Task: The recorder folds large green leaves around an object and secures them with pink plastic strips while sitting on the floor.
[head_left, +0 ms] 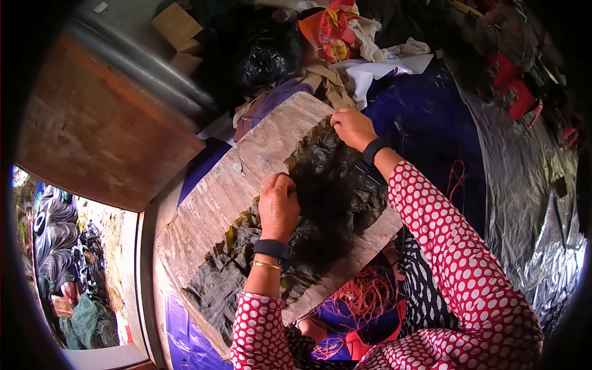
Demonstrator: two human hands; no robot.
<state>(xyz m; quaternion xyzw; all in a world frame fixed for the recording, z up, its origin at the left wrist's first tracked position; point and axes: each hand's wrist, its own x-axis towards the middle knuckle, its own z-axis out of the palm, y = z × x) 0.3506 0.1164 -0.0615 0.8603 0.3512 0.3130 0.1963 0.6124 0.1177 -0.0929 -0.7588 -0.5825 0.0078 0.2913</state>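
A pale, worn wooden board [209,191] lies at a slant in front of me. Dark green-brown, crinkled leafy sheets that look like seaweed [336,197] are spread over its nearer side, reaching down to its lower left corner. At the middle of the seaweed's far edge, my left hand [279,208] is closed with its fingertips curled onto the leaves. Farther up along that edge, near the board's top corner, my right hand [356,129] pinches the seaweed too. Both wrists carry dark bands, and shadow covers part of the leaves between my arms.
Below the board lies a tangle of red-orange string [364,293]. A brown wooden panel [102,123] stands at left, above an opening with bundled netting. Blue sheeting [425,117] and a silvery plastic sheet [518,166] spread to the right. A black plastic bag [265,58] sits beyond.
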